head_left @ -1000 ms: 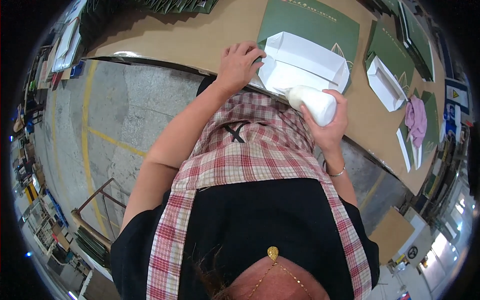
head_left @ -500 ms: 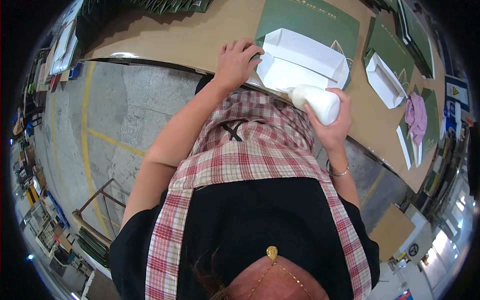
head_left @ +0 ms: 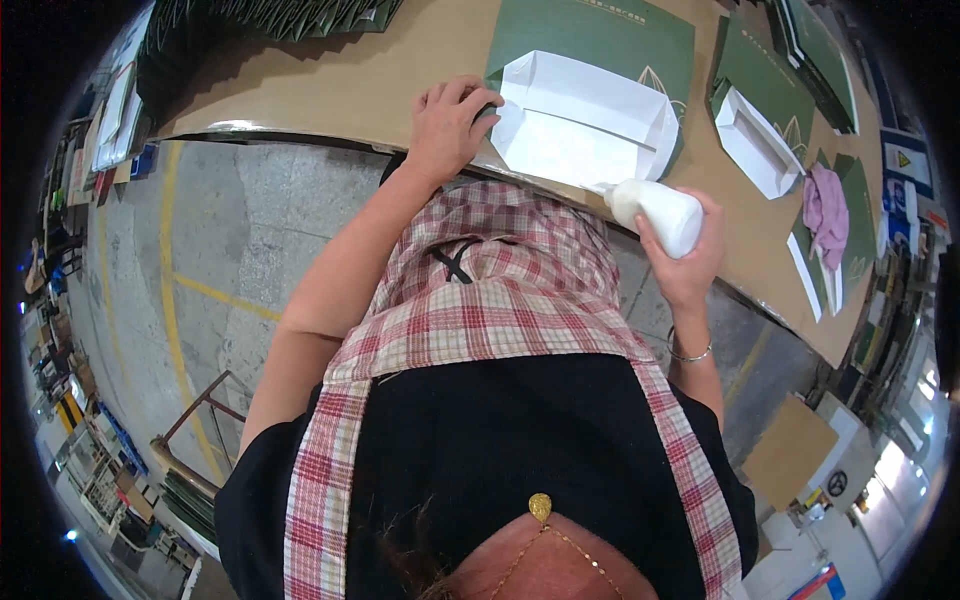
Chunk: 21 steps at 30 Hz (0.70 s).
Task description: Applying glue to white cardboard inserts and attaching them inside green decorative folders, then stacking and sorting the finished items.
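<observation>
Head view gives me the right hand (head_left: 690, 240) between two and three o'clock, wrapped around a white bottle (head_left: 665, 215), its nozzle near the close edge of a green bag (head_left: 590, 95). Well apart, just short of twelve, the left hand (head_left: 447, 125) curls at the bag's left end; I can't tell whether it grips. That bag lies at one o'clock on the table (head_left: 300, 92), white base opened out. Farther off, I see packed green bags (head_left: 275, 18) at eleven.

Gold lettering (head_left: 612, 13) stands on the green bag (head_left: 545, 32), and a yellow warning triangle (head_left: 904, 159) on a sign (head_left: 909, 178) at right.
</observation>
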Motion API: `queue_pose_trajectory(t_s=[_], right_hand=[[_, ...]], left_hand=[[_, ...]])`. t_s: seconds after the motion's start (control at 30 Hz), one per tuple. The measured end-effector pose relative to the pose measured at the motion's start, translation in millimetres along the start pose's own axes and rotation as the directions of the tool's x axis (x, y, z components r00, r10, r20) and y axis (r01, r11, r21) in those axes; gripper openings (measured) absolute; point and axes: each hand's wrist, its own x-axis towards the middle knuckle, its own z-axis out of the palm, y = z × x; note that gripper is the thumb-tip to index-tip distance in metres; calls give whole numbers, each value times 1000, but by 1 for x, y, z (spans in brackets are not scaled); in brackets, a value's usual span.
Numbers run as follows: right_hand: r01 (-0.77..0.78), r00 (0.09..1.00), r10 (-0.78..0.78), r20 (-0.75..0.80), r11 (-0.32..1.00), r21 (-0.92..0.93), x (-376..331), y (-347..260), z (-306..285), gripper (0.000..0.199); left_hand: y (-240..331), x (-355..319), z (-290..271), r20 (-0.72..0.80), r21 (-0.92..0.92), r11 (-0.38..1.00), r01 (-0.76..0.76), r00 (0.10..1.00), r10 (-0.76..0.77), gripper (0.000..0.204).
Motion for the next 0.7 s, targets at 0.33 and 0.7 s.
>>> queue_pose_trajectory(t_s=[0.33, 0.7], right_hand=[[-36, 997, 30, -64, 995, -92, -4, 13, -21, 54], [-208, 926, 352, -139, 780, 590, -14, 55, -27, 47]], left_hand=[[-3, 1, 2, 0, 25, 1000, -4, 1000, 4, 22], [5, 14, -8, 60, 112, 989, -96, 994, 90, 22]])
